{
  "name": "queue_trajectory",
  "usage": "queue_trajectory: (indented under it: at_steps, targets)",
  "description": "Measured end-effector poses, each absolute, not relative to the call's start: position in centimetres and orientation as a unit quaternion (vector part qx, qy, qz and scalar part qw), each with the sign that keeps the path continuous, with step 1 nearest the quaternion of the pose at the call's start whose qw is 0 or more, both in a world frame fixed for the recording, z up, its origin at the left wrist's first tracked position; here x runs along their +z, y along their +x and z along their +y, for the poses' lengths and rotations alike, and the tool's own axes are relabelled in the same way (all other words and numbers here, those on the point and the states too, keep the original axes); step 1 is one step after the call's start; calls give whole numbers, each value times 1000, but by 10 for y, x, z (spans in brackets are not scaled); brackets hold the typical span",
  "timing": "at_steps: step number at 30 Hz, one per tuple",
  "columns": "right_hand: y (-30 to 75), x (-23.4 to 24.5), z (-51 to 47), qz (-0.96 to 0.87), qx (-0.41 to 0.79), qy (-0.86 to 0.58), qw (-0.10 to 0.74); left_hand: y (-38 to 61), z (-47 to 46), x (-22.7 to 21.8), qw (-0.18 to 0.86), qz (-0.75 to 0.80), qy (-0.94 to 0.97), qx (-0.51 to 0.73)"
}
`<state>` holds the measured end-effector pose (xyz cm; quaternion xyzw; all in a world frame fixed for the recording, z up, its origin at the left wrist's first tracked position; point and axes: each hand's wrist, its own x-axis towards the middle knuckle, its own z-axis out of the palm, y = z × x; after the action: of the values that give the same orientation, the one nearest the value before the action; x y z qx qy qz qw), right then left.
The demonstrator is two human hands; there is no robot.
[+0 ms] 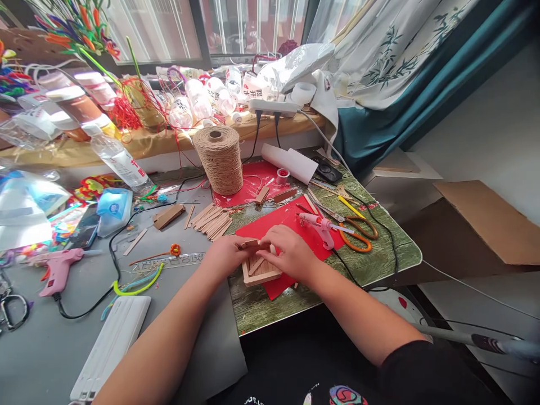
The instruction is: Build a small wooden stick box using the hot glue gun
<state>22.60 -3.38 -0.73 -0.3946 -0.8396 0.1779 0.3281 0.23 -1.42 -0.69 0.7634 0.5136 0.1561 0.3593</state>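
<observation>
Close to the near left corner of the green table (257, 318) sits a small stick box (262, 277), its right part against or over a red sheet (276, 289). The left hand (224, 256) pinches a wood piece (250, 243) above the box's far side; the right hand (291, 250) curls its fingers over the same spot, though I cannot tell whether they grip the piece too. Right of that hand, a pink glue gun (319, 226) lies on the sheet, with scissors (338, 217) just beside it, toward the table's right edge. Loose sticks (213, 221) lie fanned out at the table's left edge. Beyond them, a twine spool (218, 163) stands near the far left corner. Farthest, a power strip (270, 107) rests along the front edge of the sill (291, 125).
</observation>
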Motion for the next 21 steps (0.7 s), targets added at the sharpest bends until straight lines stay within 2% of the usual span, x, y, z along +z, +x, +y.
queue_trajectory:
  at_steps: [5, 8, 21]
  targets:
    - [219, 23, -32, -924, 142, -354, 4, 3, -13, -4, 376, 520, 753, 147]
    - [203, 36, -30, -923, 137, -342, -113, 5, -14, -1, 372, 529, 748, 151]
    - [177, 35, -23, -913, 126, -344, -177, 2, -12, -4, 401, 511, 743, 162]
